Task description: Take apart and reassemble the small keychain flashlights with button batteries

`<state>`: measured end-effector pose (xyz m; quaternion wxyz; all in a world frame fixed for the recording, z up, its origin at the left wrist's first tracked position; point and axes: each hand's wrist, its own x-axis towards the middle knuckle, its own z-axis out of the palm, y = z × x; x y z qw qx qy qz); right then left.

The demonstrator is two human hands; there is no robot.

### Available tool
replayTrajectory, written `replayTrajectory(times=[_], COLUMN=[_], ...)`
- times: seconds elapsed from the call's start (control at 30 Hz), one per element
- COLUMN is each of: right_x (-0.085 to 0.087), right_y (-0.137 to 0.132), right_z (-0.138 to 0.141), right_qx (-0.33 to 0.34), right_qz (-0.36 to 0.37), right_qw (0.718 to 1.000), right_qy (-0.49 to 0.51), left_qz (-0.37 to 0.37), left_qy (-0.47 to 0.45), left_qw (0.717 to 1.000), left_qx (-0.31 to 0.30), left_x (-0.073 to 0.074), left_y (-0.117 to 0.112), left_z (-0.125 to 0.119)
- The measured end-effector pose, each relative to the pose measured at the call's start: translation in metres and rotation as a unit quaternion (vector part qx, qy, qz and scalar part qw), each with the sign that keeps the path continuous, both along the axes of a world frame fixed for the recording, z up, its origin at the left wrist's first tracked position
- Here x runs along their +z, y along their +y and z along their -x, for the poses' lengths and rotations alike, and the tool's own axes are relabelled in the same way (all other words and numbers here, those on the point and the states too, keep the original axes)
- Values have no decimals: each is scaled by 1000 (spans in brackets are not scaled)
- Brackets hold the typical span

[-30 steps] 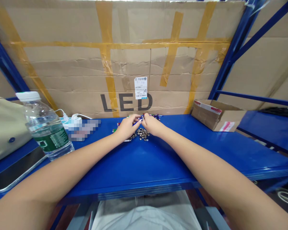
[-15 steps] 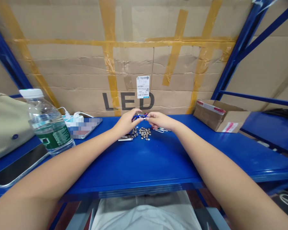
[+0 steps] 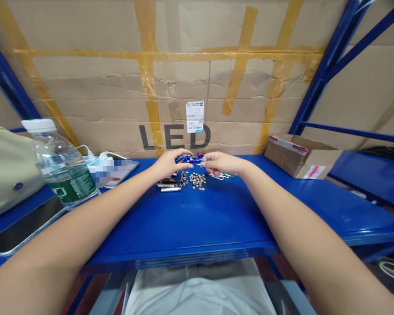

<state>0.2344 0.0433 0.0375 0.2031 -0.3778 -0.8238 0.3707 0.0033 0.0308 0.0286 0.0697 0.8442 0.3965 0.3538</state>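
Observation:
My left hand (image 3: 169, 164) is at the back of the blue table, its thumb and fingers apart beside a heap of shiny blue and red metal pieces (image 3: 197, 157). Part of the heap shows in the gap of that hand, with no clear grip on any piece. Facing it, my right hand (image 3: 221, 163) has its fingertips pinched together; a small pale tip shows there, too small to name. In front of the hands lies a pile of small round silver button cells (image 3: 197, 180). Silver tubes (image 3: 170, 189) lie left of it, and metal clips (image 3: 220, 176) lie under my right hand.
At left stand a water bottle (image 3: 65, 170), a dark phone (image 3: 24, 225), a white power strip (image 3: 98, 164) with cables, and a beige bag (image 3: 9, 175). An open cardboard box (image 3: 298, 157) sits at right. Taped cardboard (image 3: 118, 96) closes off the back between blue posts.
My left thumb and fingers have spread wider and the hand has shifted slightly left. The two hands are a little farther apart, and more of the blue and red heap shows.

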Motion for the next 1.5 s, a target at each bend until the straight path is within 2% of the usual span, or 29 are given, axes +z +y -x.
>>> replayTrajectory(times=[0.03,0.1,0.13,0.3,0.4,0.47,0.57,0.67,0.77,0.87,0.97,1.03,1.2,1.3,1.37,1.5], right_x=[0,-3,-5,-14,-13,-9,-2,0,-2,-5,-7,-9,-10,-7,-4,-2], right_y=[5,16,21,35,32,28,18,6,-5,-11,-12,-12,-11,-11,-11,-13], right_z=[-5,-17,-22,-37,-37,-34,-24,-8,10,21,26,27,27,27,27,30], right_qx=[-37,-95,-100,-122,-128,-137,-144,-83,-41,-17,-15,-21,-9,12,29,47], right_qz=[-60,-181,-198,-163,-119,-132,-187,-182,-115,-81,-37,28,199,287,345,404], right_qw=[996,965,952,947,948,946,952,975,991,996,999,999,972,949,930,906], right_qy=[-52,-165,-212,-248,-267,-262,-195,-96,-50,-26,9,42,122,127,121,114], left_qz=[-4,-8,-10,-18,-21,-22,-31,-70,-118,-155,-196,-233,-298,-332,-374,-457], left_qy=[9,25,34,89,85,76,63,67,88,117,169,211,271,296,319,339], left_qw=[1000,999,999,995,996,997,997,995,989,980,966,949,914,894,870,822], left_qx=[10,22,25,36,30,25,14,-2,-26,-38,-29,-9,33,46,45,18], left_x=[0,-1,-2,-10,-14,-16,-19,-22,-24,-25,-24,-22,-14,-9,-7,-5], left_y=[1,4,5,8,8,9,9,9,8,7,5,3,-1,-4,-6,-7], left_z=[3,9,11,10,8,7,5,2,0,-1,0,1,1,2,4,6])
